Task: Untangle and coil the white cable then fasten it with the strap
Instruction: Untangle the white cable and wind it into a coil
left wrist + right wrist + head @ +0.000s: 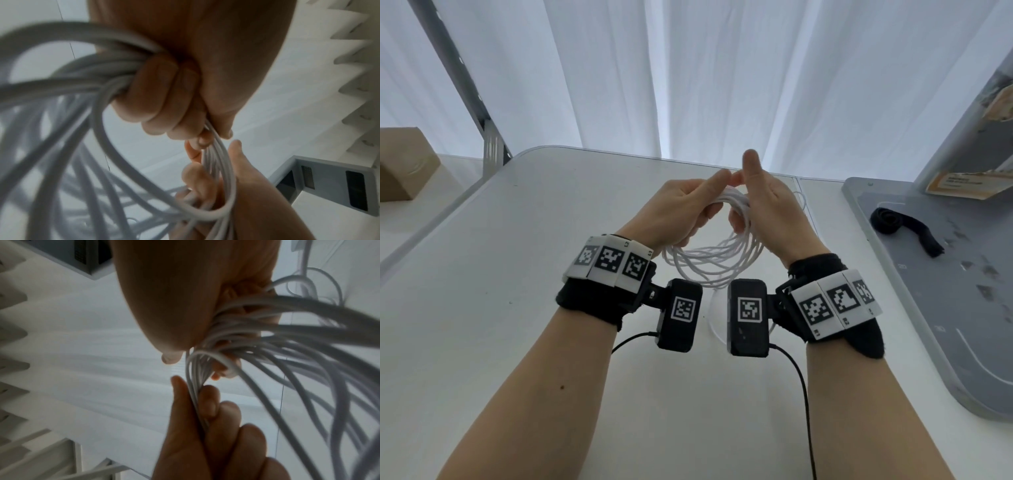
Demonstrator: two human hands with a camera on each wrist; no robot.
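Observation:
Both hands hold the white cable (717,255), wound into several loops, above the middle of the white table (482,291). My left hand (688,202) grips the top of the bundle, its fingers (164,100) curled round the strands. My right hand (756,202) grips the same bundle beside it, thumb raised, with strands of the white cable (267,340) running through its curled fingers (230,368). Loops of the cable (72,129) hang down below both hands. The black strap (907,228) lies partly rolled on the grey board at the right, away from both hands.
A grey board (935,308) covers the table's right side, with a grey stand (969,130) behind it. A cardboard box (404,164) sits at the far left. White curtains hang behind the table. Black wires trail from the wrist cameras near the front edge.

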